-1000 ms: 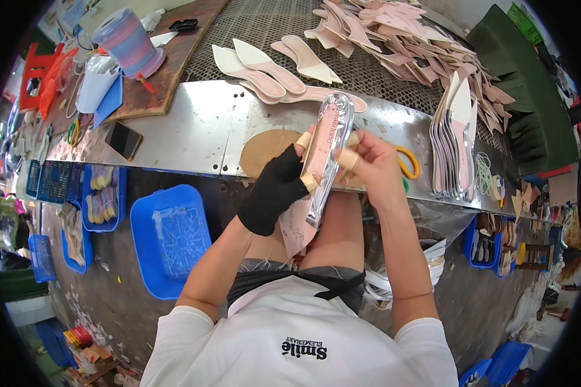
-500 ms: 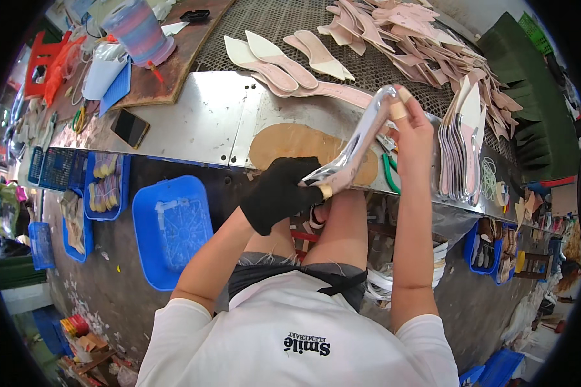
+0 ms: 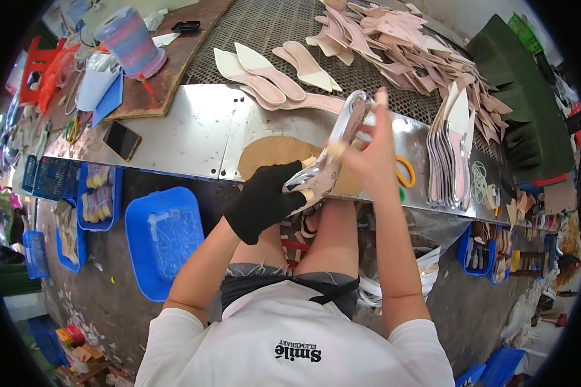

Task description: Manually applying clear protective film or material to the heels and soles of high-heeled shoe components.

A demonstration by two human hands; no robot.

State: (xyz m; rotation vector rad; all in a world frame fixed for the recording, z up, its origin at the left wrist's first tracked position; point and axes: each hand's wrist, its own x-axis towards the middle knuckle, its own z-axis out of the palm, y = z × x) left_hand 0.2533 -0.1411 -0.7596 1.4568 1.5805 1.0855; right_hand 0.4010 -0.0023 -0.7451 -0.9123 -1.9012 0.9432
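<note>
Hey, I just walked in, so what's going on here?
Someone is handling a silver-edged pink insole over a metal bench. Their black-gloved left hand grips its near end; their right hand, blurred, is by its far half. Beyond lies a pile of pink insoles, with a neat row of insoles to the right.

Shoe piece (image 3: 350, 117): glossy, silvery, smooth. Glove (image 3: 259, 201): matt cloth. Surface (image 3: 197, 126): shiny sheet metal. Basin (image 3: 164, 251): smooth plastic. Mesh (image 3: 265, 29): rough. Board (image 3: 182, 55): worn, dull wood.
</note>
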